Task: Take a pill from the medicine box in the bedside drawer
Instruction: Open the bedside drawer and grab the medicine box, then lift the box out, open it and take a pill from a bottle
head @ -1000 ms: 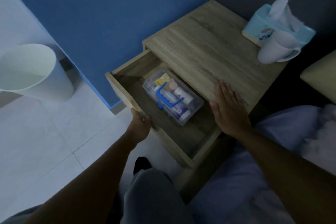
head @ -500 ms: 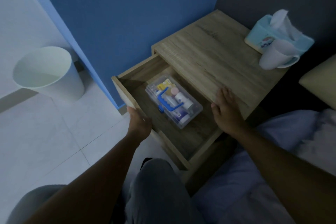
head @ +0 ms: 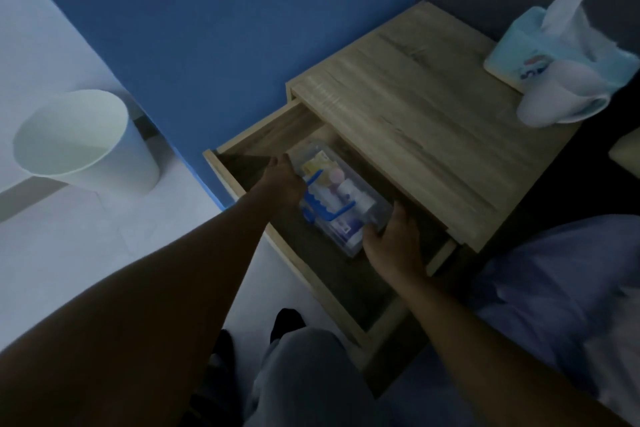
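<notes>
A dim bedroom corner, blue wall behind. The clear medicine box lies in the open bedside drawer, toward its back. The left hand curls at its far end by the blue handle; the right hand cups the near end. Firm grip? Cannot tell. Next, lift it out level.

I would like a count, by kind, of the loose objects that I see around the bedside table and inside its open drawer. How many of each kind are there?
Clear medicine box with blue handle, in the drawer: 1
Tissue pack, on the tabletop: 1
White mug, on the tabletop beside the tissues: 1
White waste bin, on the floor: 1
Total: 4
</notes>
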A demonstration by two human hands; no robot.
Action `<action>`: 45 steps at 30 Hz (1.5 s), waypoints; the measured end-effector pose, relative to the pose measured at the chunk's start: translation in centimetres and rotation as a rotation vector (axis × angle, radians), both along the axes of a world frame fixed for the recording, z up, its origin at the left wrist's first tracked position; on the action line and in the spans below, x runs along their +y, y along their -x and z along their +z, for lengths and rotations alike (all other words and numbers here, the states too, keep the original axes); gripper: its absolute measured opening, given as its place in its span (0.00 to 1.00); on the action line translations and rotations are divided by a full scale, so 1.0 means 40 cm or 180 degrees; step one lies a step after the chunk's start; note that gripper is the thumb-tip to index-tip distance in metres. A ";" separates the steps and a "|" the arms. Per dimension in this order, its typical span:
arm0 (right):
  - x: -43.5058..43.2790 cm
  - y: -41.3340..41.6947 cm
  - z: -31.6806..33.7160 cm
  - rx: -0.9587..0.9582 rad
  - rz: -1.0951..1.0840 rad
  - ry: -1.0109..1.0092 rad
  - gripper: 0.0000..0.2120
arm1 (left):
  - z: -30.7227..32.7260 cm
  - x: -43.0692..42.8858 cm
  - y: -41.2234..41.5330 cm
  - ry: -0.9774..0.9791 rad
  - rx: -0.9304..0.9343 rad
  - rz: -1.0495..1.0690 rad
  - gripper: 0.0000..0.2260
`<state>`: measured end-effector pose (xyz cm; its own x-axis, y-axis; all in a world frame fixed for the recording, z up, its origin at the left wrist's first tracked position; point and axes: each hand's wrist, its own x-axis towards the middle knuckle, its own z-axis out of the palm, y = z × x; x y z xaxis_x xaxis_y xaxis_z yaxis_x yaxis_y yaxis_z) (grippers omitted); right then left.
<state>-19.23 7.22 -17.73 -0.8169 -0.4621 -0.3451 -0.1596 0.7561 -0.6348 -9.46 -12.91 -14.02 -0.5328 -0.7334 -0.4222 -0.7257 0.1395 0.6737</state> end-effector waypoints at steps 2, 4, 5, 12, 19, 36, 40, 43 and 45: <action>-0.004 0.002 -0.008 -0.0170 -0.0110 -0.0039 0.34 | -0.008 0.002 -0.005 -0.0231 0.0153 0.0289 0.22; -0.009 0.003 -0.009 -0.0348 -0.0266 0.0018 0.34 | -0.017 0.005 -0.012 -0.0353 0.0267 0.0436 0.23; -0.011 0.002 -0.004 -0.0431 -0.0341 0.0089 0.34 | -0.013 0.009 -0.014 -0.0388 0.0298 0.0518 0.23; 0.014 -0.010 0.060 -0.1159 -0.0609 0.0663 0.35 | 0.057 0.035 -0.037 -0.0460 0.0335 0.0890 0.15; 0.023 -0.045 0.209 -0.1458 -0.0322 0.1635 0.31 | 0.213 0.019 -0.089 0.0231 0.0411 0.1098 0.13; -0.218 0.270 0.365 -0.0873 -0.0363 0.2325 0.23 | 0.375 -0.239 0.194 0.0986 0.0877 0.0551 0.21; -0.245 0.307 0.355 -0.0762 -0.0480 0.2145 0.33 | 0.341 -0.272 0.247 0.0995 0.0831 0.0509 0.20; -0.254 0.318 0.344 -0.0587 -0.0404 0.2004 0.28 | 0.313 -0.286 0.267 0.0983 0.0772 0.0507 0.20; -0.254 0.319 0.335 -0.0551 -0.0403 0.1985 0.28 | 0.297 -0.289 0.273 0.0942 0.0766 0.0522 0.20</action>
<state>-31.99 -2.94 -4.34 -0.8348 -0.5219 -0.1750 0.0501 0.2445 -0.9684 -20.40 -24.46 -2.13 -0.4565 -0.8878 -0.0581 -0.5813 0.2481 0.7750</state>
